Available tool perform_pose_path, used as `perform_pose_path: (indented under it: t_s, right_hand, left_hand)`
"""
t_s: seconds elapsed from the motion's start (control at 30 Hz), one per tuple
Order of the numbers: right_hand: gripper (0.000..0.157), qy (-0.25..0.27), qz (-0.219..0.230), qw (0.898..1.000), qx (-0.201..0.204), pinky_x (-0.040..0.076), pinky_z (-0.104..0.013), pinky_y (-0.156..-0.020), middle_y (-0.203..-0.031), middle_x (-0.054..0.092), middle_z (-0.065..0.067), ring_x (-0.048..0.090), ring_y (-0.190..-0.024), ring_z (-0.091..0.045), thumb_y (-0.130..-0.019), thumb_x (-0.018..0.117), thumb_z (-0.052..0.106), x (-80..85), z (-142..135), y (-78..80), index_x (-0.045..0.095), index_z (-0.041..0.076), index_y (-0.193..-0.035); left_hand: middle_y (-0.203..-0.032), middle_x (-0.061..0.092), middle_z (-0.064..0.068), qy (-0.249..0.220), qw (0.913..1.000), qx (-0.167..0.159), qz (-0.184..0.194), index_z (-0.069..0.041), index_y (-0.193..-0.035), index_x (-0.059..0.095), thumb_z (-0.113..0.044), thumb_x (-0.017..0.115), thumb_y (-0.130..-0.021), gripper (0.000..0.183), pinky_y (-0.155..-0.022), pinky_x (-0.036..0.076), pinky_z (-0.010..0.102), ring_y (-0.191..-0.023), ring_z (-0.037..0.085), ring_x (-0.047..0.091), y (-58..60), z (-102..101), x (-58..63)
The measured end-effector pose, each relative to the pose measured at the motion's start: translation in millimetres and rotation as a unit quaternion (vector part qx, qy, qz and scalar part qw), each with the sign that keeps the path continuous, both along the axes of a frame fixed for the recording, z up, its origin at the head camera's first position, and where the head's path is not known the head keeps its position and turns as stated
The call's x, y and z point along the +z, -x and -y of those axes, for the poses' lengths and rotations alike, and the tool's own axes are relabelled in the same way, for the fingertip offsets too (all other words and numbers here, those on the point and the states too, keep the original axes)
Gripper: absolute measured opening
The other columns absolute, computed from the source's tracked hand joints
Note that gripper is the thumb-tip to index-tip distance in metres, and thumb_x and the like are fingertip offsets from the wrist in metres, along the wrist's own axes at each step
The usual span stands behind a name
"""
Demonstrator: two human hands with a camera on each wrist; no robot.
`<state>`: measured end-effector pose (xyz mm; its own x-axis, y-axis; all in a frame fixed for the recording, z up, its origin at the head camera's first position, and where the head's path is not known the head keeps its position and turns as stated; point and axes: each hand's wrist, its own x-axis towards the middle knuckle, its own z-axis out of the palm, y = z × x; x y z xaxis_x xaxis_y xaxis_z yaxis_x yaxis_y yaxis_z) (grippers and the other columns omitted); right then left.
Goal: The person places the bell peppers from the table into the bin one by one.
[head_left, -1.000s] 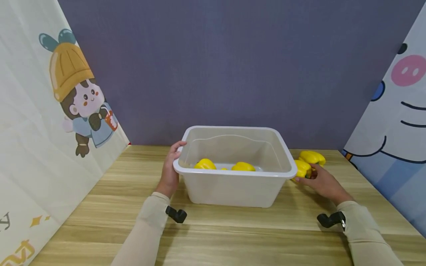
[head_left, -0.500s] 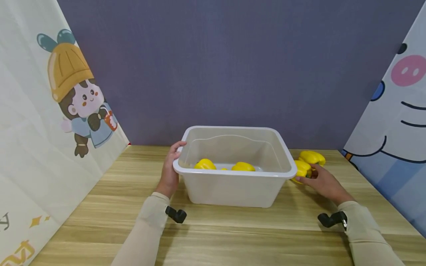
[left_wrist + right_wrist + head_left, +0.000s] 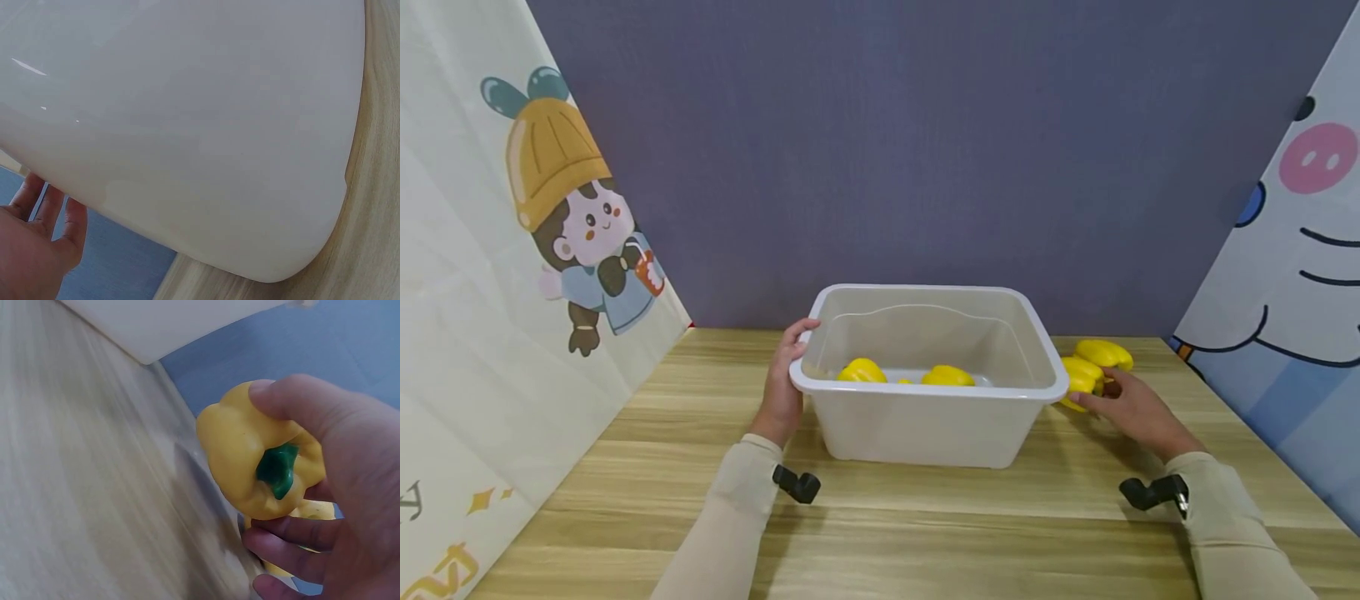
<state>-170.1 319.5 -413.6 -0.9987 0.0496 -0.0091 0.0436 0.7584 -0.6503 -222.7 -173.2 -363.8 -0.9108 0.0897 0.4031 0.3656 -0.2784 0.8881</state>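
A pale plastic bin point(image 3: 925, 429) stands mid-table. Its left rim is gripped by my left hand point(image 3: 784, 387), with fingers over the edge; in the left wrist view the fingertips point(image 3: 76, 215) meet the bin's wall. To the right of the bin, my right hand point(image 3: 1138, 412) holds a yellow bell pepper point(image 3: 1078, 375) between thumb and fingers. The right wrist view shows its green stem point(image 3: 278, 469) facing the palm side. Another yellow bell pepper point(image 3: 1103, 352) lies just behind the held one, mostly hidden by it in the right wrist view.
Inside the bin lie a yellow pepper point(image 3: 862, 371) on the left and another yellow pepper point(image 3: 949, 377) on the right, with a small yellow bit between them. A blue-grey panel point(image 3: 925, 150) rises behind the wooden table point(image 3: 925, 533). Printed cloths flank both sides.
My right hand has shifted slightly to the right, and its thumb has moved on the pepper, which is tilted a little differently. The left hand and bin have stayed put.
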Motion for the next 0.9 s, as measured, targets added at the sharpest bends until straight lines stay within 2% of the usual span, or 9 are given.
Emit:
perform_pose_path:
  t_s: [0.23,0.67,0.9]
  right_hand:
    - [0.103,0.020,0.002,1.000,-0.001,0.045,-0.061,-0.093,-0.140,0.040,-0.039,0.047,-0.121,-0.050,-0.093,0.057,0.062,7.3,-2,-1.2,0.022,-0.016,-0.148]
    - [0.104,0.009,0.008,1.000,-0.014,0.044,-0.062,-0.095,-0.142,0.036,-0.041,0.045,-0.122,-0.052,-0.094,0.049,0.067,19.9,2,-5.3,0.022,-0.018,-0.147]
    - [0.103,0.027,0.008,0.999,-0.024,0.042,-0.063,-0.095,-0.142,0.036,-0.040,0.045,-0.121,-0.051,-0.095,0.047,0.067,28.5,4,-9.6,0.020,-0.016,-0.149]
  left_hand:
    - [-0.118,0.055,0.009,-0.006,1.0000,-0.001,-0.002,-0.008,-0.130,0.053,-0.020,0.035,-0.094,0.042,-0.084,0.045,0.031,-0.097,0.016,0.055,0.6,1,0.0]
    - [-0.122,0.053,0.016,-0.003,1.0000,0.002,0.002,-0.003,-0.133,0.050,-0.021,0.035,-0.094,0.045,-0.084,0.045,0.033,-0.097,0.018,0.054,0.4,1,0.3]
    - [-0.122,0.052,0.019,0.000,1.0000,0.003,0.005,0.001,-0.136,0.046,-0.022,0.035,-0.093,0.050,-0.085,0.045,0.036,-0.096,0.018,0.054,1.3,2,-0.9]
